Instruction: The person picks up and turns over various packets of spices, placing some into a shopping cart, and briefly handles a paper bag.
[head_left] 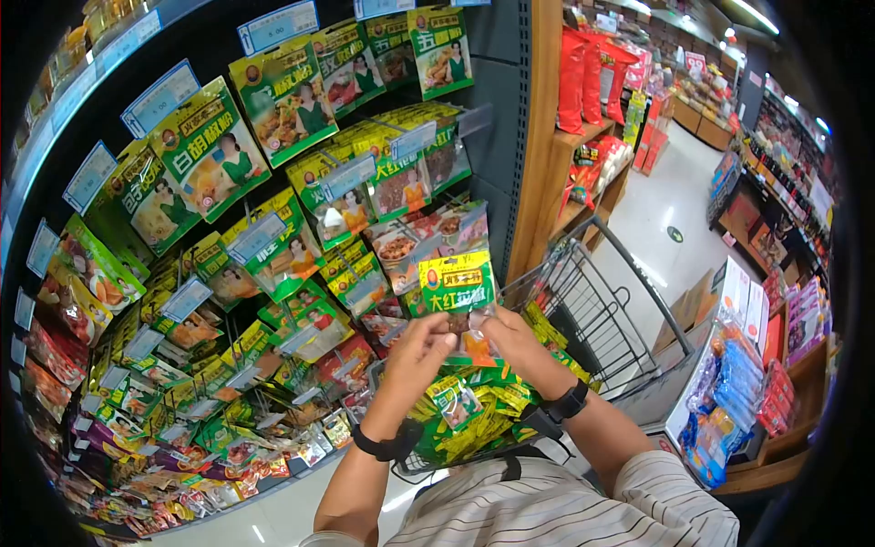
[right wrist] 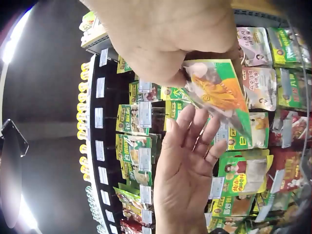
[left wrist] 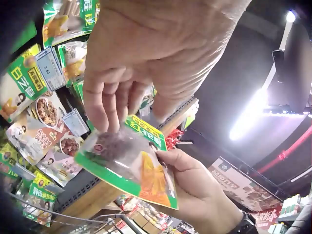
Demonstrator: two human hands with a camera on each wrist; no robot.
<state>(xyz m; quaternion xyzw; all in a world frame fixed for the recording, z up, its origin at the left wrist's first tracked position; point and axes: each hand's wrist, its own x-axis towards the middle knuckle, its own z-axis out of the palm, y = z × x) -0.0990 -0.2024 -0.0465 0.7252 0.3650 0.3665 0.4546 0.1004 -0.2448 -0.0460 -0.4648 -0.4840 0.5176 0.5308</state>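
A green-and-yellow spice packet (head_left: 456, 290) with a clear window and dark contents is held in front of the shelf, above the cart. My right hand (head_left: 518, 345) pinches its right edge between thumb and fingers, as the left wrist view also shows on the packet (left wrist: 131, 161). Against the packet's other side lie the fingertips of my left hand (head_left: 417, 354). In the right wrist view the left hand (right wrist: 183, 180) has its palm showing and its thumb apart from the packet. Below both hands, the shopping cart (head_left: 629, 365) holds a heap of similar packets (head_left: 483, 410).
Rows of hanging spice packets (head_left: 210, 150) on hooks with price tags (head_left: 162, 98) fill the rack at left. A wooden shelf post (head_left: 529, 137) stands beyond the packet. To the right, blue bags (head_left: 734, 392) sit on a low display beside the aisle floor (head_left: 652, 228).
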